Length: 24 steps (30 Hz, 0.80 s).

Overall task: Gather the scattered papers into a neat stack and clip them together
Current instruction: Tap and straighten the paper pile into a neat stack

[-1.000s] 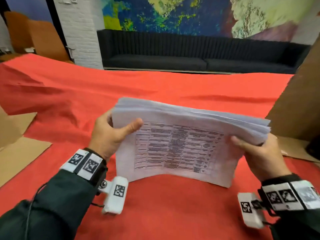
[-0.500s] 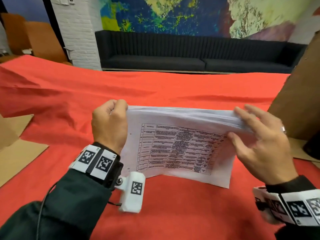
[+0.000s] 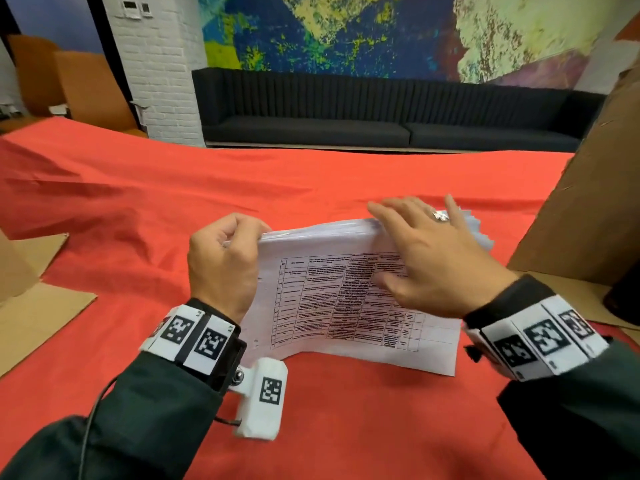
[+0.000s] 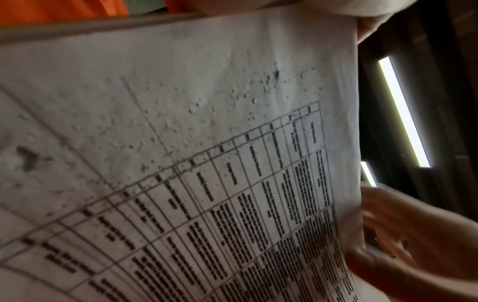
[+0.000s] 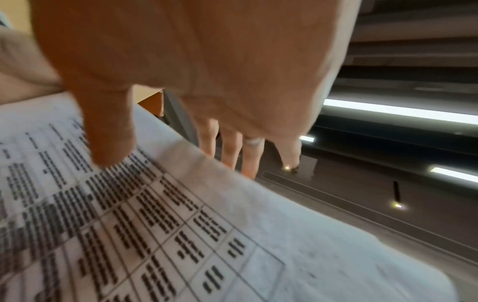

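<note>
A thick stack of white papers [image 3: 346,306] printed with a table stands on its long edge on the red cloth [image 3: 138,220], leaning toward me. My left hand [image 3: 225,258] grips the stack's upper left corner with curled fingers. My right hand [image 3: 426,251] lies flat with straight fingers over the top edge at the right, thumb against the printed face. The left wrist view fills with the printed sheet [image 4: 181,163]. The right wrist view has the thumb [image 5: 108,130] on the page [image 5: 181,235] and the fingers past its edge. No clip is in view.
Brown cardboard [image 3: 588,174] rises at the right, and flat cardboard pieces [image 3: 31,306] lie at the left edge of the cloth. A black sofa [image 3: 381,116] and a white brick pillar [image 3: 156,64] stand beyond the table.
The stack has tipped lower toward the table. My left hand moved from the side to the top left corner. My right hand let go of the right edge and now lies flat along the top.
</note>
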Each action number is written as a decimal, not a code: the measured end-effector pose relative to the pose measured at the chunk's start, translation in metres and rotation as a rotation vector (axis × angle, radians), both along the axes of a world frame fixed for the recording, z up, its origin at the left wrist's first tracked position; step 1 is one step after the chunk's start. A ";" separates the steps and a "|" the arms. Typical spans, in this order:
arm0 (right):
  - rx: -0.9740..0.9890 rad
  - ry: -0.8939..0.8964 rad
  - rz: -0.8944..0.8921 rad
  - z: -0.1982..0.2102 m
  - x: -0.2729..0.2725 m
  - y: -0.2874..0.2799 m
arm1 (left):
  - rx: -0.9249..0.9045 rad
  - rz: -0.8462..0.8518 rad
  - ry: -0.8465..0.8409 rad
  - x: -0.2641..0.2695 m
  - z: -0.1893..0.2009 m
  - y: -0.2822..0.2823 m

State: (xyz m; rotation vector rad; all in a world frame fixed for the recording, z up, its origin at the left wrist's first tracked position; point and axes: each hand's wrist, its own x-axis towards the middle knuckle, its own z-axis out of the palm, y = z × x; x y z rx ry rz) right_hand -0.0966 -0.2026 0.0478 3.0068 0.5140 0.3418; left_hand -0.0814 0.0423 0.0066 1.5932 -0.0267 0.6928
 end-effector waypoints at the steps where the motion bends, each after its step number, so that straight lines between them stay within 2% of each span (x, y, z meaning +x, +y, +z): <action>1: -0.001 -0.035 0.034 0.004 0.005 0.007 | -0.011 0.001 -0.006 0.001 0.000 0.000; 3: -0.064 -0.057 0.106 0.007 0.019 0.022 | -0.011 0.002 -0.021 0.001 0.001 -0.004; 7: -0.022 0.094 0.116 0.007 0.038 0.043 | 0.068 -0.001 -0.052 -0.001 -0.007 -0.004; 10: 0.082 0.011 0.091 0.008 0.052 0.027 | 0.179 0.118 -0.037 0.000 -0.032 0.013; 12: 0.286 -0.014 0.078 0.020 0.055 0.010 | 0.177 0.249 0.014 0.003 -0.053 0.023; 13: 0.410 -0.015 0.094 0.027 0.056 0.001 | 0.118 0.269 0.058 0.006 -0.060 0.024; 14: 0.532 -0.018 0.125 0.034 0.057 -0.007 | 0.009 0.219 0.104 0.009 -0.063 0.022; 16: 0.811 -0.028 0.228 0.047 0.053 -0.019 | -0.254 -0.061 0.130 0.017 -0.050 0.012; 17: 0.959 -0.041 0.285 0.050 0.050 -0.021 | -0.277 -0.210 0.118 0.023 -0.039 0.006; 18: 1.098 -0.055 0.323 0.051 0.049 -0.023 | -0.231 -0.327 0.093 0.029 -0.025 0.001; 20: 1.334 -0.048 0.365 0.044 0.049 -0.025 | -0.129 -0.440 0.035 0.032 0.007 -0.008; 24: 1.621 -0.050 0.381 0.019 0.043 -0.019 | 0.042 -0.382 -0.077 0.027 0.044 -0.020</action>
